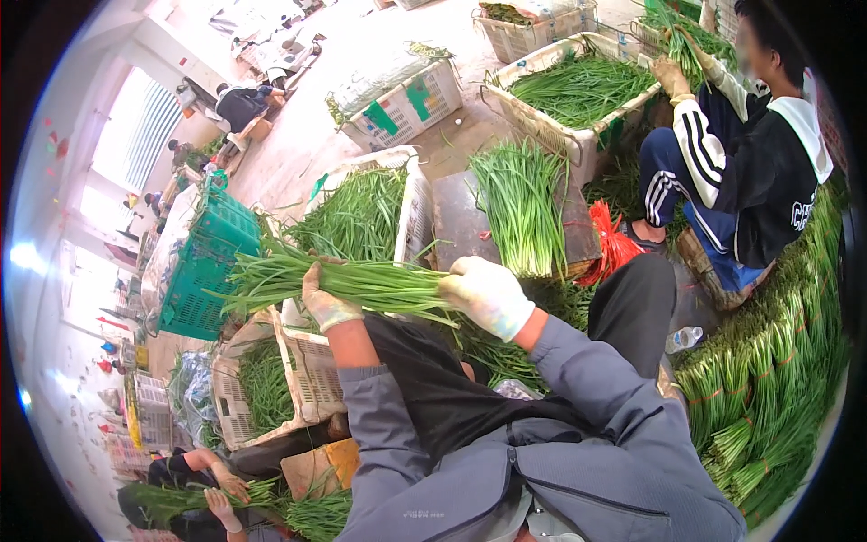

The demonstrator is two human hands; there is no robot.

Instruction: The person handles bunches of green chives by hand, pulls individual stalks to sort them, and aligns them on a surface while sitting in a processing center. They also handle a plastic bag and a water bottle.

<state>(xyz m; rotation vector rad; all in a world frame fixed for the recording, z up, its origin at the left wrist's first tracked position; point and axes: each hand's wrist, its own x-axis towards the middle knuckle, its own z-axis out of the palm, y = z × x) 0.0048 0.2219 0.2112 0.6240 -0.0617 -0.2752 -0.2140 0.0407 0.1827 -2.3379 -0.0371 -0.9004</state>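
A loose bunch of garlic chives (384,285) lies level across my lap, leafy tips to the left and pale stem ends to the right. My left hand (327,303), in a pale stained glove, is wrapped round it near the leafy part. The gloved right hand (490,296) closes over the stem ends, its fingertips partly hidden. Beyond my hands, a larger pile of chives (522,208) rests on a dark board (456,221), stems toward me. Red plastic ties (607,242) hang at the board's right edge.
White crates (417,212) of chives stand ahead and left, beside a green crate (209,257). A co-worker (768,154) sits at the right holding chives; another person's hands (228,492) work at the lower left. Tied bundles (759,379) and a plastic bottle (684,339) are at my right.
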